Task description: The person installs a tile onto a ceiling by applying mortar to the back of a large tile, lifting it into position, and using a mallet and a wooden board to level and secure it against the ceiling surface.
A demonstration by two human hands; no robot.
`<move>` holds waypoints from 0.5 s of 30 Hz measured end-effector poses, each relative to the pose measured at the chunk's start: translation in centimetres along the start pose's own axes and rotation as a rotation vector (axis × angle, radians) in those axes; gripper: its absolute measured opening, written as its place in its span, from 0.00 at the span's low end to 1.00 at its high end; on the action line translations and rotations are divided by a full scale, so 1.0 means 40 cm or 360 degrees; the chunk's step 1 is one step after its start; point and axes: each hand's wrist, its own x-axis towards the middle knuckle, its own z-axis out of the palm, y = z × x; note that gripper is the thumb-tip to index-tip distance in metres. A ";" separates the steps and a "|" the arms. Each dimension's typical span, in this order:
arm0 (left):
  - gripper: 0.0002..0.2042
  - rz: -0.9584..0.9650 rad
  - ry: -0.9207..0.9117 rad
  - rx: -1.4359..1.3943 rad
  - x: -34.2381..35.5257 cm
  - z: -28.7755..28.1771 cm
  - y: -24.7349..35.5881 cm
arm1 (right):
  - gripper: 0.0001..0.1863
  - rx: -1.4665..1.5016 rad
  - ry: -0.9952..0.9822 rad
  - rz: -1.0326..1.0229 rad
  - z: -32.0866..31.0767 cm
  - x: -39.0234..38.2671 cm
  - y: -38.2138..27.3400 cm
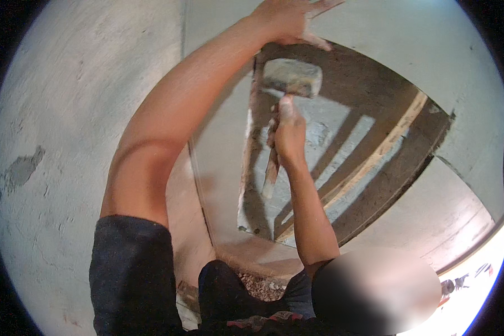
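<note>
My right hand point(291, 134) is wrapped round the wooden handle of a mallet point(292, 77), with the thumb up near its head. The mallet's blocky grey head is worn and smeared, and it stands upright in front of a four-sided opening point(369, 84) in a pale, smooth surface. Higher up, my left hand point(288, 21) reaches across with fingers spread, by the top left corner of that opening. It holds nothing that I can see. Whether its palm presses on the pale surface I cannot tell.
A light wooden strip point(375, 148) runs slantwise across the opening, over a rough grey backing with shadows. To the left rises a rough plastered wall point(67, 123) with a dark patch. Smooth pale panels point(431, 207) border the opening. Gravel point(260, 287) lies below, between my knees.
</note>
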 end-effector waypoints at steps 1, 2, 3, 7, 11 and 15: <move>0.55 -0.0012 -0.0003 -0.0051 0.001 -0.001 0.003 | 0.30 -0.0082 -0.0030 -0.0019 -0.025 -0.014 -0.009; 0.54 -0.0001 0.0031 -0.0057 0.001 0.000 0.005 | 0.30 -0.0145 -0.0045 -0.0030 -0.047 -0.035 -0.019; 0.54 0.0014 0.0069 -0.0071 0.002 0.000 0.007 | 0.30 -0.0192 -0.0048 -0.0041 -0.071 -0.057 -0.033; 0.53 -0.0052 0.0095 0.0027 0.000 0.004 0.020 | 0.25 -0.0190 -0.0002 -0.0064 -0.204 -0.125 -0.111; 0.47 -0.0135 0.0185 0.0067 0.013 0.019 0.074 | 0.21 -0.0482 0.0202 -0.0222 -0.377 -0.173 -0.217; 0.53 -0.0092 0.0495 0.0163 0.102 0.053 0.180 | 0.20 -0.0774 0.0452 -0.0397 -0.532 -0.146 -0.351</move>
